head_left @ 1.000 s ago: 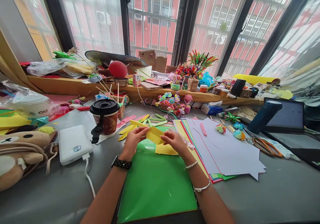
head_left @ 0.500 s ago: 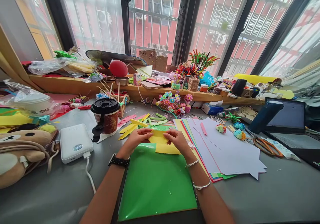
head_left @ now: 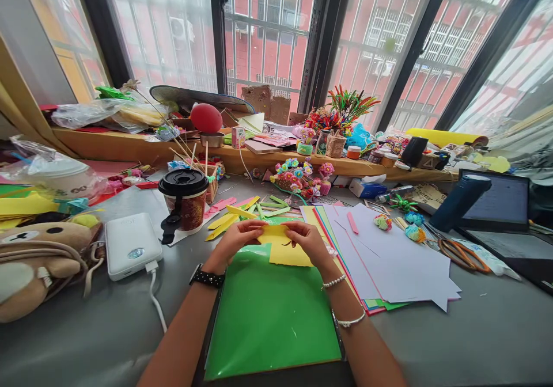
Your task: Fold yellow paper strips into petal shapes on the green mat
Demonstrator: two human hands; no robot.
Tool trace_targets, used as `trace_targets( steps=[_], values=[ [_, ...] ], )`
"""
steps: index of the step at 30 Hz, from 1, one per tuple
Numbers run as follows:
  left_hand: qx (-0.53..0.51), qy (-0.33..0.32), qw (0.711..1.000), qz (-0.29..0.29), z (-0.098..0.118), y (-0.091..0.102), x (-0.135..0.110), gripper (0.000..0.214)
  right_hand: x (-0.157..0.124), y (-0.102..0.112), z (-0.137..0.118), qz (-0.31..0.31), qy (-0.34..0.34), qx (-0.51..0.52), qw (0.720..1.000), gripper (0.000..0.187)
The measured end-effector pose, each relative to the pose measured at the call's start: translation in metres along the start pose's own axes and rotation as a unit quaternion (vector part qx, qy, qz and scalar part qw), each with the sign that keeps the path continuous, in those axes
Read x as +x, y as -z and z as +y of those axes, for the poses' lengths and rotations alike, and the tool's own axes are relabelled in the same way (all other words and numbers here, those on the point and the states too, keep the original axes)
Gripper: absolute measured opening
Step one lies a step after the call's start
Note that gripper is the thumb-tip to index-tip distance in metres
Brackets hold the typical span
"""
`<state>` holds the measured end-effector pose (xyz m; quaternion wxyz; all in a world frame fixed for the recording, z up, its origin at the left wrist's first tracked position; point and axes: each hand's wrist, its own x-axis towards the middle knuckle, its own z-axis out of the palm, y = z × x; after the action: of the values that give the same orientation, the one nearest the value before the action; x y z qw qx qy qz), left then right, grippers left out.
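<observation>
A small folded piece of yellow paper (head_left: 273, 234) is pinched between my two hands. My left hand (head_left: 235, 240) grips its left end with closed fingers, a black watch on the wrist. My right hand (head_left: 307, 241) grips its right end, with bead bracelets on the forearm. Under the hands lies a larger yellow sheet (head_left: 288, 255), resting on the far end of a glossy green sheet (head_left: 270, 318) that covers a dark board on the grey table.
A lidded paper cup (head_left: 184, 198) and white power bank (head_left: 132, 245) with cable stand left. Coloured paper strips (head_left: 235, 213) lie beyond my hands. A stack of white and coloured sheets (head_left: 389, 254), scissors (head_left: 462, 254) and a laptop (head_left: 496, 208) are right. A plush bear bag (head_left: 38, 260) sits far left.
The folded yellow piece was held up at a tilt; my hands have lowered it and pressed it flatter, closer together, just above the yellow sheet.
</observation>
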<state>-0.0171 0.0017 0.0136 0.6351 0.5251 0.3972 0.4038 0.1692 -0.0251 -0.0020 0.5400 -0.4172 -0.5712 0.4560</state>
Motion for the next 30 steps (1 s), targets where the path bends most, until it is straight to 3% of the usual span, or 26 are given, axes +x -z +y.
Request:
trace_targets(
  steps=[9,21,30],
  values=[
    [-0.005,-0.008,1.0,0.006,0.0014,-0.0005,-0.001,0.026,0.0003,0.0016,0.0024,0.006,0.002,0.007,1.0,0.021],
    [0.023,0.032,0.999,-0.013,-0.0022,-0.0058,0.0026,0.036,-0.0002,-0.0034,0.0004,0.013,0.031,-0.031,0.999,0.02],
    [0.051,0.003,0.999,-0.004,-0.0031,-0.004,0.0022,0.033,-0.0007,-0.0029,0.0005,-0.01,0.026,-0.042,0.999,0.023]
  ],
)
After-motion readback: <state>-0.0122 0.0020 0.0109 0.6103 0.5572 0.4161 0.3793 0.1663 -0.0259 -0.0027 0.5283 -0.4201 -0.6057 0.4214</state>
